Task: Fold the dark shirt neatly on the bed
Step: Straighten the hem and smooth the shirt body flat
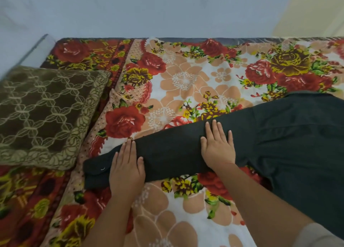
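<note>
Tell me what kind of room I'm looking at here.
Probably a bedroom: a floral bedsheet spread wide, a brown patterned pillow at the left, a plain wall behind. The dark shirt lies on the sheet.

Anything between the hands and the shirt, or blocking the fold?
Nothing visible. The left hand and right hand both lie flat on the shirt. The pillow lies left of it, near its end but not on it.
</note>
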